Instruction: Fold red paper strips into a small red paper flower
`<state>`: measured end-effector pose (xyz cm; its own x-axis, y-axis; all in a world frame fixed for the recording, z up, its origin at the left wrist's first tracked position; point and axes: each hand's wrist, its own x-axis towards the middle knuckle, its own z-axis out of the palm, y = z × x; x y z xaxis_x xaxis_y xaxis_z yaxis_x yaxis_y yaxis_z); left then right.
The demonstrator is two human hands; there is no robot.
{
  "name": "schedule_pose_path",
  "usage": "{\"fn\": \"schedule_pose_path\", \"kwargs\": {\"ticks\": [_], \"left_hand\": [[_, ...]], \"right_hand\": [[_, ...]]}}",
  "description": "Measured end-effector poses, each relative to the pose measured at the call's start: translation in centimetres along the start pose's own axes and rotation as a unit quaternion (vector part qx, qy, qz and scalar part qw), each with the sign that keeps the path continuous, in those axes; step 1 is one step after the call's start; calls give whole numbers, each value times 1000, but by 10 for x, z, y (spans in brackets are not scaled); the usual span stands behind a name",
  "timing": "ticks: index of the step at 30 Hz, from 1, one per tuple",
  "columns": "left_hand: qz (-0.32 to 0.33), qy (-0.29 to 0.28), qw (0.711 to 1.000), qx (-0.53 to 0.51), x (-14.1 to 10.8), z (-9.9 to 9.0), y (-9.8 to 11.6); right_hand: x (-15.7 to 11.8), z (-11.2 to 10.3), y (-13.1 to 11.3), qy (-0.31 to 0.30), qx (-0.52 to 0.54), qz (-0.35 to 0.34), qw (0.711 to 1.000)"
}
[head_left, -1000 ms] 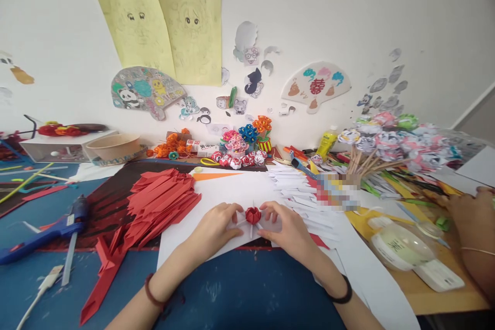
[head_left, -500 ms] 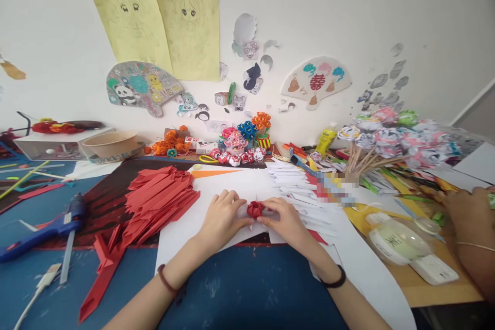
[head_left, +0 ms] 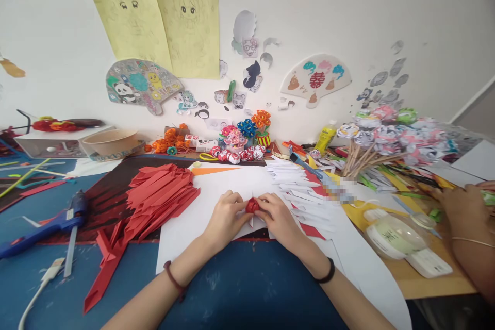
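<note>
A small folded paper flower (head_left: pixel 252 205), red with white tips poking out above and below, is held between my two hands over a white paper sheet (head_left: pixel 216 180). My left hand (head_left: pixel 226 219) pinches its left side with thumb and fingers. From the other side, my right hand (head_left: pixel 279 218) grips it the same way, fingertips almost meeting. To the left lies a heap of folded red paper strips (head_left: pixel 160 198). Beyond my right hand, folded white paper strips (head_left: pixel 301 191) are laid out in an overlapping row.
A blue hot glue gun (head_left: pixel 71 216) and a white cable (head_left: pixel 50 273) lie at left. Paper flowers on sticks (head_left: pixel 382 136) stand at right, near a clear bottle (head_left: pixel 394 237). Another person's hand (head_left: pixel 466 211) is at the right edge. Finished red-white flowers (head_left: pixel 235 155) line the back.
Both hands have shifted slightly with the flower, which is turned a little between the fingertips. The other person's hand at right has moved slightly.
</note>
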<state>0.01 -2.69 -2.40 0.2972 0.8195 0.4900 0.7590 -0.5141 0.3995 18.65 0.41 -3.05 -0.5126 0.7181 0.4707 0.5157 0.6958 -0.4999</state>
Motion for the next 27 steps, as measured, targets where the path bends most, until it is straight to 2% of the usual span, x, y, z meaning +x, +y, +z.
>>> {"fn": "schedule_pose_path", "kwargs": {"ticks": [3,6,8,9,11,14,22,27], "left_hand": [[26,-18,998,54,-3,-10,-3],[57,-2,990,128,-8,-24,-2],[118,-33,983,137,-11,-30,2],[149,-58,976,145,-12,-31,4],[188,-82,965,161,-12,-31,8],[210,-86,957,183,-12,-27,10],[252,-96,932,241,-13,-20,7],[255,-89,934,232,-12,-22,7]], "right_hand": [[-3,-6,1,11,-1,2,1000],[-9,-16,-2,84,4,11,996],[-15,-20,-5,124,-6,2,992],[-17,-21,-6,119,-19,-19,993],[-20,-18,-8,69,-57,-79,993],[-22,-11,-8,3,-114,-135,984],[-21,-7,-4,-31,-166,-133,977],[-21,-6,-4,-34,-179,-129,975]]}}
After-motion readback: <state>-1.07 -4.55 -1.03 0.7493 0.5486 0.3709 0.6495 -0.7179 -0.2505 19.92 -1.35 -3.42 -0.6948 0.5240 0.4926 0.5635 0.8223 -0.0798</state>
